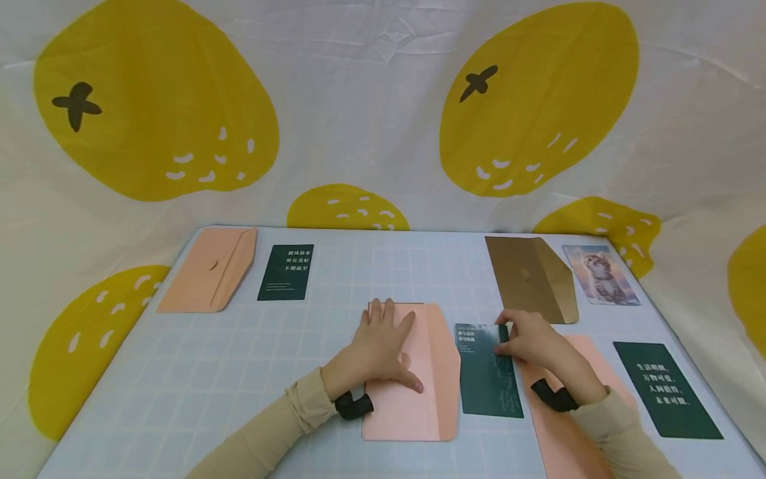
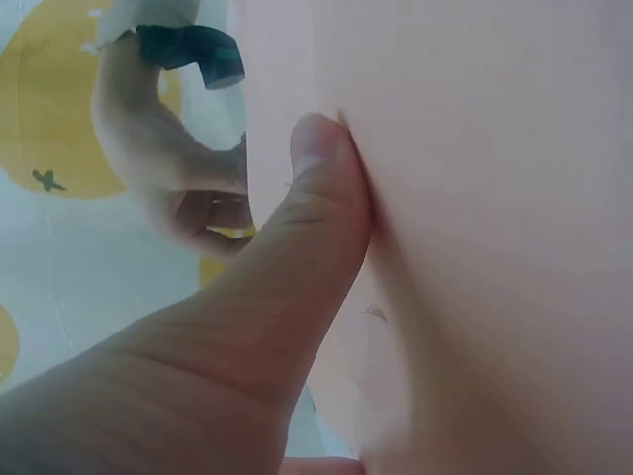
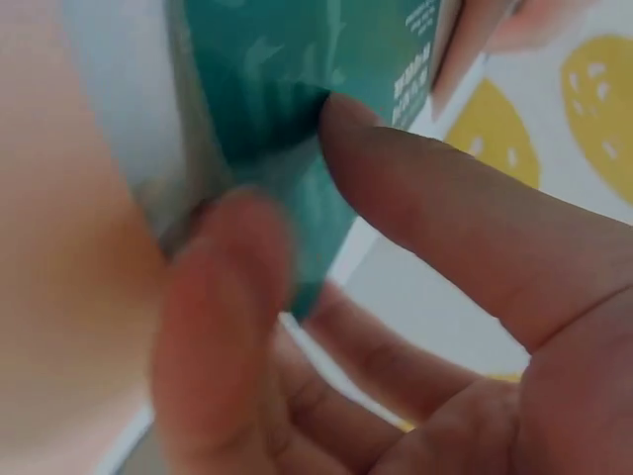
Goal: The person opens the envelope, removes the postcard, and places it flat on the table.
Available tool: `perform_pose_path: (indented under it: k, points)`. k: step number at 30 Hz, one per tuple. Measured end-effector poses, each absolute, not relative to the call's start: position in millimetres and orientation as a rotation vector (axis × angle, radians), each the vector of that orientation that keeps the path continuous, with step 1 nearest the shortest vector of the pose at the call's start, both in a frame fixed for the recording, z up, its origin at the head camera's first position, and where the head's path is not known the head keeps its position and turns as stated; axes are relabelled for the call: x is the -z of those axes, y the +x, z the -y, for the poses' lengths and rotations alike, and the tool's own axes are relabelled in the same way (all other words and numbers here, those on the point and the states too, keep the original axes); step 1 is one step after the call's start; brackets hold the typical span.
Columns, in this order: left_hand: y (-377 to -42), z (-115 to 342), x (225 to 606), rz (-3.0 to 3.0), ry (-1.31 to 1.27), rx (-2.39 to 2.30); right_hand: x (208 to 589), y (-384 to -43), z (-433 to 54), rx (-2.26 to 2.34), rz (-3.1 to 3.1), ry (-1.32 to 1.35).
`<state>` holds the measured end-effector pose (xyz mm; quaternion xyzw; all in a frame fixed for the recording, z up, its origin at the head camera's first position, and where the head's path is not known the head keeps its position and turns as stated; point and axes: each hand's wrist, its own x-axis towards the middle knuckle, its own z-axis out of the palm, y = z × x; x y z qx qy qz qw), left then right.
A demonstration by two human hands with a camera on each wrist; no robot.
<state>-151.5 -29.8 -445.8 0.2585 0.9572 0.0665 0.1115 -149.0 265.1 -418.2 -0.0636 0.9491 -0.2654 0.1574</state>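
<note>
Spread out with straight fingers, my left hand (image 1: 378, 349) rests on a pink envelope (image 1: 413, 419) whose flap lies unfolded to the right. In the left wrist view its thumb lies along the envelope's face (image 2: 495, 148). Just right of that envelope is a dark green card (image 1: 487, 386) with white writing at the top. My right hand (image 1: 535, 346) pinches this card by its upper right edge. The right wrist view shows thumb and fingers at the edge of the green card (image 3: 267, 89), which looks slightly bent there.
Under the right forearm lies another pink envelope (image 1: 568, 439), with a green card (image 1: 667, 389) to its right. Farther back are a brown envelope (image 1: 517, 273) and a kitten card (image 1: 601, 276). At the back left sit a pink envelope (image 1: 197, 273) and a green card (image 1: 286, 276).
</note>
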Motion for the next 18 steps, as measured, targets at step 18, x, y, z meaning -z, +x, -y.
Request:
perform_pose_path:
  k: [18]
  points:
    - [-176,40,442,-2.809,0.857,-0.222,420,-109,-243,0.584,-2.545,-0.465]
